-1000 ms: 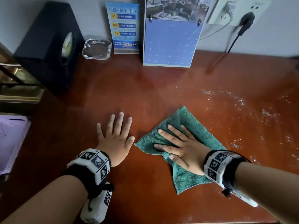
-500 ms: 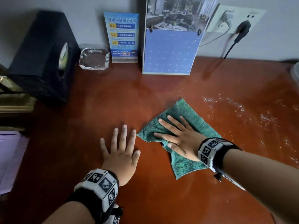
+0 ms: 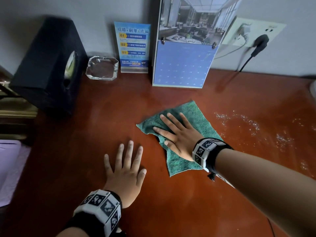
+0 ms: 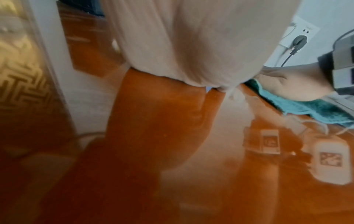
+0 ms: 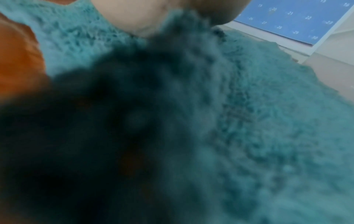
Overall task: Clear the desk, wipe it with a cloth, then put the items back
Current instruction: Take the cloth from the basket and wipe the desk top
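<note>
1. A black, wedge-shaped box with an oval opening in its slanted face is seen far beyond and to the left of the left grip.
2. A thick, clear glass ashtray with cut corners is set just right of the box, well beyond the left grip.
3. The left grip is laid flat, palm down, on the glossy reddish-brown surface. Its fingers are straight and slightly spread, and nothing is held.
4. A blue printed card in a clear stand is propped upright at the wall, beyond the gap between the two grips.
5. A ring-bound calendar, with a pale blue date page under a photograph, is stood beyond the right grip, apart from the cloth.
6. The teal cloth, fluffy in pile and rumpled into a rough diamond, is spread on the surface just right of the left grip, not touching it.
7. The right grip is pressed flat on the cloth with its fingers straight and apart. The fabric is bunched by the thumb.
8. Pale glistening specks are scattered on the surface to the right of the right grip.
9. A white socket plate with a black plug is fixed to the wall, beyond and to the right of that grip.
</note>
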A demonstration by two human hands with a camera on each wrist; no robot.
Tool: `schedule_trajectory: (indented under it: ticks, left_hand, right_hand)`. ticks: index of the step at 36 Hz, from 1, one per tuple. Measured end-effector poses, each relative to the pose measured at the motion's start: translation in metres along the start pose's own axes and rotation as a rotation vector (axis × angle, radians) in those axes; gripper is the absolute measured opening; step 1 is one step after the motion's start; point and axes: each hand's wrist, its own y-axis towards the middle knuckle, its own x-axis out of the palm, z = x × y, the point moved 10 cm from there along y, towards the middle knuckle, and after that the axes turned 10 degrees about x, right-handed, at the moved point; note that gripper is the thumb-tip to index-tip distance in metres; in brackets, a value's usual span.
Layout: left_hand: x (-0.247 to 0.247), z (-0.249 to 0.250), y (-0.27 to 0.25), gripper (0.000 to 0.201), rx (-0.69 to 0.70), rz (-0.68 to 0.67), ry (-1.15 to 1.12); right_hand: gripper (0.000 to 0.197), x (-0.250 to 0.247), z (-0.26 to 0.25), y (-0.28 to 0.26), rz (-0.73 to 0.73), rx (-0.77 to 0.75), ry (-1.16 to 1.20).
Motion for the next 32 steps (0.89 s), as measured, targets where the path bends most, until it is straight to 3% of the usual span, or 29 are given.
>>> schedule_trajectory:
  ticks: [5, 12, 22, 32]
  left_hand:
    - [-0.012, 0.005, 0.001, 0.059, 0.082, 0.196, 0.092]
    - [-0.015, 0.005, 0.001, 0.059, 0.076, 0.259, 0.181]
    - [-0.018, 0.006, 0.000, 0.060, 0.083, 0.310, 0.223]
    - [-0.018, 0.007, 0.000, 0.059, 0.083, 0.304, 0.239]
  right_hand:
    - [0.061, -0.005, 0.003, 0.019, -0.001, -0.018, -0.037]
    - [0.080, -0.009, 0.015, 0.045, -0.035, -0.003, -0.050]
    - [0.062, -0.007, 0.032, 0.055, -0.011, 0.095, 0.131]
    - [0.052, -0.001, 0.066, 0.063, 0.018, 0.341, 0.244]
